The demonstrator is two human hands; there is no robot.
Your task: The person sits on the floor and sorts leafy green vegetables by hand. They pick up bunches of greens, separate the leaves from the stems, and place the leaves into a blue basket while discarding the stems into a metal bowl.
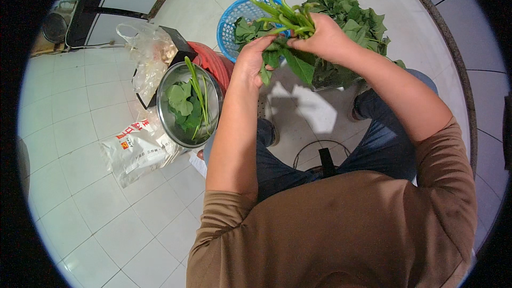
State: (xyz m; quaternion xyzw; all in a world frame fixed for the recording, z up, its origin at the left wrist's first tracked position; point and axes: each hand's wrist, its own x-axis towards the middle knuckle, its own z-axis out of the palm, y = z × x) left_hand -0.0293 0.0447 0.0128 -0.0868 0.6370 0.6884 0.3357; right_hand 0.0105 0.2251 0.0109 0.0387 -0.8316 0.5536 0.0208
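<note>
My right hand (330, 39) grips a bunch of green stems (294, 18), their cut or bent ends pointing up and away from me. My left hand (253, 58) is beside it, with its fingers on green leaves (276, 54) that hang below the bunch. Where the fingers meet, leaves and stems hide part of the grip. Just beyond my left hand stands a blue perforated plastic basket (228, 32) with leaves (247, 31) inside. A large heap of leafy greens (352, 20) lies beyond my right forearm.
On my left, a steel bowl (161, 108) holds leaves and long stems. Beside it are a red ribbed object (210, 62), a black box (178, 42), a clear plastic bag (146, 58) and a white printed bag (140, 152). Tiled floor (120, 224) extends around.
</note>
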